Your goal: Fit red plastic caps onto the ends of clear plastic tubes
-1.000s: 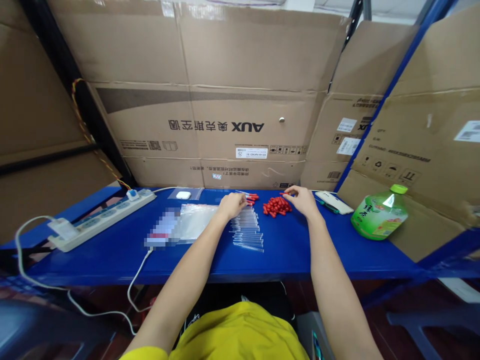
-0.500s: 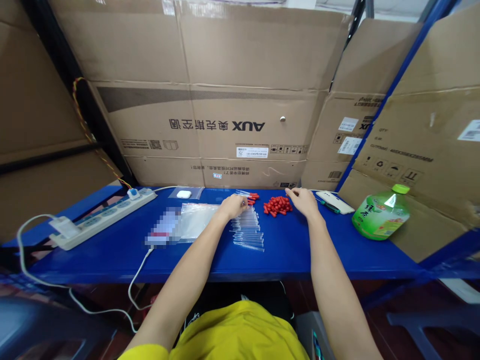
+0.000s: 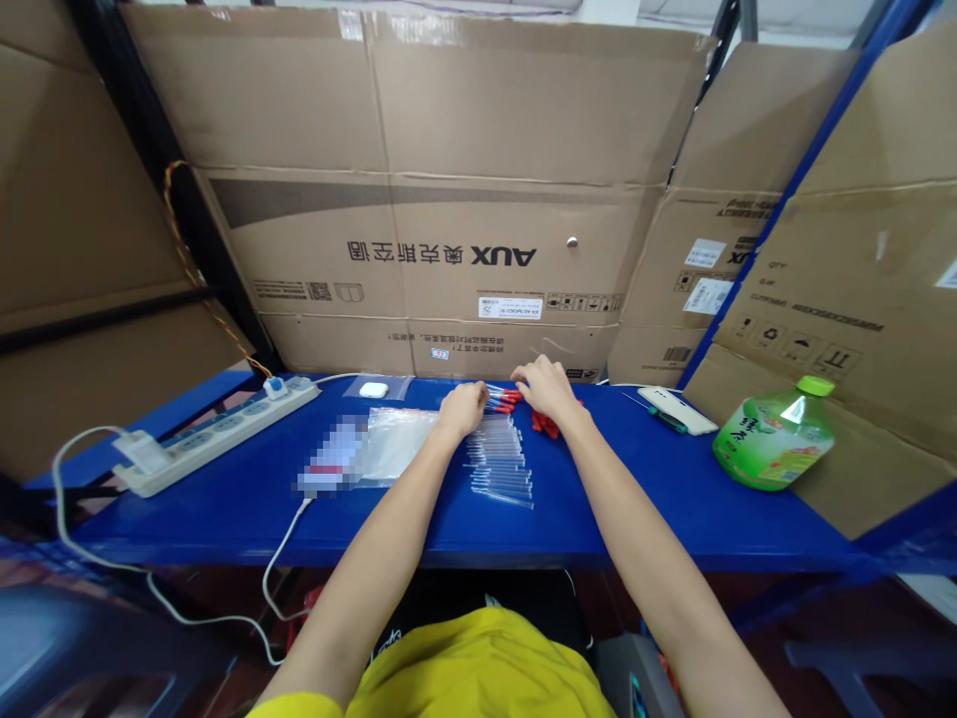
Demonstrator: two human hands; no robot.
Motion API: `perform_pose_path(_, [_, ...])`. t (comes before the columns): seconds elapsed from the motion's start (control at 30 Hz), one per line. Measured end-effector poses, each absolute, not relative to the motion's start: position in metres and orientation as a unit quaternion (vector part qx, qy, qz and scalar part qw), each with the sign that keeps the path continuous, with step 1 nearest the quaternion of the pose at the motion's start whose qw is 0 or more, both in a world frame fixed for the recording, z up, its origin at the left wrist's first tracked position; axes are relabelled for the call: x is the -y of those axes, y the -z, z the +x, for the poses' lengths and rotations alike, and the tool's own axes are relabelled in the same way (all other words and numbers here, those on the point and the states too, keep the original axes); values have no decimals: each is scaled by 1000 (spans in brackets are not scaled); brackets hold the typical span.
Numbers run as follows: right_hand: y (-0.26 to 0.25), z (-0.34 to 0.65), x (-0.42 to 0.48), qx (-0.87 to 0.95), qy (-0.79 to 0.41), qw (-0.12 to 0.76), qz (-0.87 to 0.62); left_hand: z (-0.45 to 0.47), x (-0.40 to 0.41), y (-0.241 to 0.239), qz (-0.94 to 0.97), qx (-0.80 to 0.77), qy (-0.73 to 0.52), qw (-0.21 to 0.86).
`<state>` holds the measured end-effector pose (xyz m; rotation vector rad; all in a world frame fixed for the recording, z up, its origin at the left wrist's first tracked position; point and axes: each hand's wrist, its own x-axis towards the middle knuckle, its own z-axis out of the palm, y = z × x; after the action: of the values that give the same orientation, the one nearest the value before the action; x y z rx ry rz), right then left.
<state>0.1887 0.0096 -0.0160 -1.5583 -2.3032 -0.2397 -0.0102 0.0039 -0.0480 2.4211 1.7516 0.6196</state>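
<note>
My left hand (image 3: 464, 407) is closed at the left end of several clear thin tubes with red caps (image 3: 506, 398). What its fingers pinch is hidden. My right hand (image 3: 544, 386) reaches in from the right, fingers bent and tips close to those red-capped ends; I cannot make out what is between them. Beneath its palm and wrist lies a pile of loose red caps (image 3: 545, 426), partly covered. Nearer to me, several uncapped clear tubes (image 3: 499, 449) lie side by side in a stack.
Left of the tubes lie a clear plastic bag (image 3: 396, 444) and a blurred phone (image 3: 333, 454) on a cable. A white power strip (image 3: 224, 429) and white case (image 3: 374, 390) sit further left. At right are a green-handled screwdriver (image 3: 668, 419), a white phone-like slab (image 3: 684, 411) and a green bottle (image 3: 774, 439).
My right hand has moved left from the far side of the red pile to the red-capped tubes, now covering part of the pile. My left hand stays by the tubes. The view has shifted slightly.
</note>
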Motion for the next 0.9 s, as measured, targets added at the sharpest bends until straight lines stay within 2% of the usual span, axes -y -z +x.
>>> perform_pose_path(0.2, [24, 167, -29, 758, 73, 59, -646, -13, -5, 50, 762, -612, -205, 47])
perform_pose_path(0.47, [29, 164, -25, 770, 92, 63, -628, -13, -5, 49, 759, -599, -253, 42])
perform_pose_path(0.57, [25, 171, -22, 797, 76, 96, -592, -14, -7, 50, 779, -561, -280, 14])
perform_pose_path(0.7, [15, 179, -12, 837, 61, 187, -512, -12, -8, 49, 825, -481, -296, -19])
perform_pose_path(0.8, [11, 181, -2, 842, 40, 247, -479, -10, -7, 47, 843, -456, -284, 14])
perform_pose_path(0.9, [12, 184, 2, 831, 37, 270, -485, -10, -4, 45, 846, -452, -280, 42])
